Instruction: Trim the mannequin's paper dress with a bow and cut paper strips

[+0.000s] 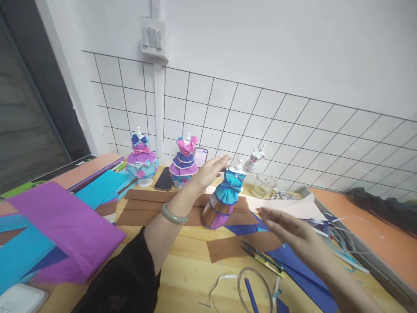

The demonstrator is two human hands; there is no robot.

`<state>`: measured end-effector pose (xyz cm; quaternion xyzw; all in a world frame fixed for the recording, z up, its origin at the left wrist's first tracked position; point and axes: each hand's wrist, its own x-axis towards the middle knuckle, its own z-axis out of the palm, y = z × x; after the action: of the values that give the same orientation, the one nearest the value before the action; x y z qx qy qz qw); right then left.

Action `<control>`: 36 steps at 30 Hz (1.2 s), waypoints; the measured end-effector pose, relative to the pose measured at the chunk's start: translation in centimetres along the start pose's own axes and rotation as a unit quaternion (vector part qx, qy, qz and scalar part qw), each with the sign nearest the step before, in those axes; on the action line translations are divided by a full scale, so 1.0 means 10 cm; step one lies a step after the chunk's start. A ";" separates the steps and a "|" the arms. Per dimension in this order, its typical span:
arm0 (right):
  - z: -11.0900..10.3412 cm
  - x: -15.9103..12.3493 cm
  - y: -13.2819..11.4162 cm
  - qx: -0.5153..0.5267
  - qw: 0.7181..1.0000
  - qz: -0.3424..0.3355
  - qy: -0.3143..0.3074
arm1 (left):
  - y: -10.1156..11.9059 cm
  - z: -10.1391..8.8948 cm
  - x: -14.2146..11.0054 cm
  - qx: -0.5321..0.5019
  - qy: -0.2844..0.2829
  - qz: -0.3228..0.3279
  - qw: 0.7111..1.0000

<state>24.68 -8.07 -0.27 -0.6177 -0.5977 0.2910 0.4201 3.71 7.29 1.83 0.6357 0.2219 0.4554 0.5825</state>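
A small dress form (227, 195) stands on the table, dressed in a teal bow top and a skirt of brown and purple panels with blue trim. Just behind and left of it, my left hand (211, 170) is raised with fingers stretched out. My right hand (289, 226) hovers to its right, fingers extended and holding nothing. Both hands appear apart from the dress, though contact on the left is hard to tell. Thread snips (263, 259) lie in front of my right hand, partly over a brown paper strip (228, 248). A jade-coloured bangle (175, 214) circles my left wrist.
Two dressed forms, one purple and blue (141, 157), one pink and navy (184, 163), stand behind. A propped phone (200, 157), a dark phone (164, 179), a bare white form (256, 157), a glass jar (263, 186) and purple paper (70, 224) surround the work area.
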 end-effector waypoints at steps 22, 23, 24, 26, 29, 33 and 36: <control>0.30 0.89 -0.82 -0.033 0.980 -0.165 0.107 | 0.10 -0.05 -0.06 0.040 -0.076 0.023 0.996; 0.31 0.89 -0.82 -0.032 0.979 -0.170 0.111 | 0.09 -0.04 -0.05 0.040 -0.078 0.024 0.996; 0.31 0.89 -0.82 -0.029 0.978 -0.175 0.113 | 0.09 -0.04 -0.05 0.040 -0.081 0.026 0.996; 0.31 0.90 -0.81 -0.026 0.976 -0.182 0.116 | 0.08 -0.03 -0.05 0.042 -0.085 0.030 0.995; 0.30 0.92 -0.78 -0.041 0.976 -0.178 0.116 | 0.09 -0.03 -0.05 0.049 -0.082 0.024 0.995; 0.25 0.96 -0.80 -0.050 0.979 -0.166 0.107 | 0.13 -0.04 -0.06 0.027 -0.044 0.018 0.999; 0.21 1.02 -0.84 -0.040 0.981 -0.154 0.113 | 0.14 -0.07 -0.04 0.010 0.010 0.032 0.999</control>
<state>19.87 1.74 7.48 -0.5634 -0.6458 0.1268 0.4994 2.56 7.03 2.94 0.6437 0.2124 0.4778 0.5588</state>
